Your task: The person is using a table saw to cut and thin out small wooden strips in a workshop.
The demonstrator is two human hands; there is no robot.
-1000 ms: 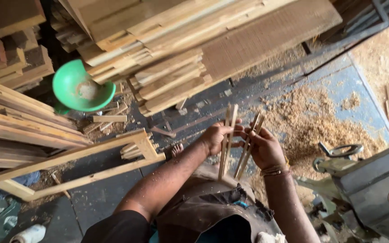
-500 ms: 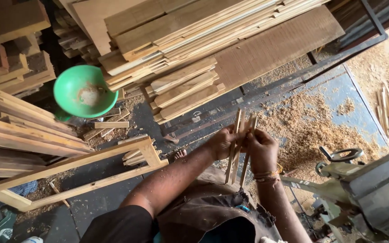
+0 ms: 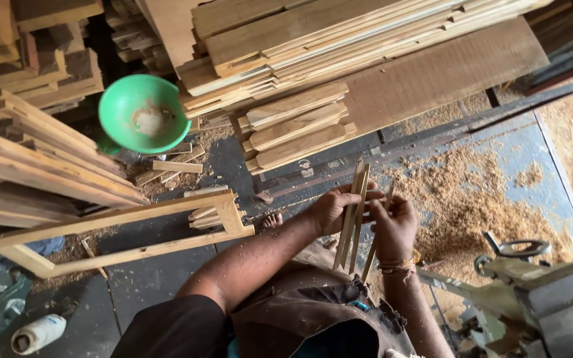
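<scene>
We note that the person's left hand (image 3: 331, 211) is closed around a small bundle of thin pale wooden strips (image 3: 353, 215), held upright in front of the body above the dark workshop floor (image 3: 140, 278). The right hand (image 3: 396, 229) pinches one further thin wooden strip (image 3: 378, 232) just beside the bundle.

Compared with a second ago, the two hands have drawn closer together, and the separate strips, formerly fanned apart, now stand nearly parallel. We judge that the strips are being gathered and aligned into one set; the grip on both sides is pressed shut on the wood. Whether the right-hand strip already touches the bundle we cannot tell, as the fingers hide the join.

The view has also shifted: the green plastic bowl (image 3: 144, 113) now sits further into frame than before, though it appears not to have moved on the floor.

Around the hands we record:
- a rectangular pale wooden frame (image 3: 121, 235) lying on the floor to the left;
- stacked timber planks (image 3: 300, 46) ahead;
- a heap of sawdust (image 3: 472, 199) to the right;
- a grey-green machine (image 3: 545, 298) at lower right.
</scene>
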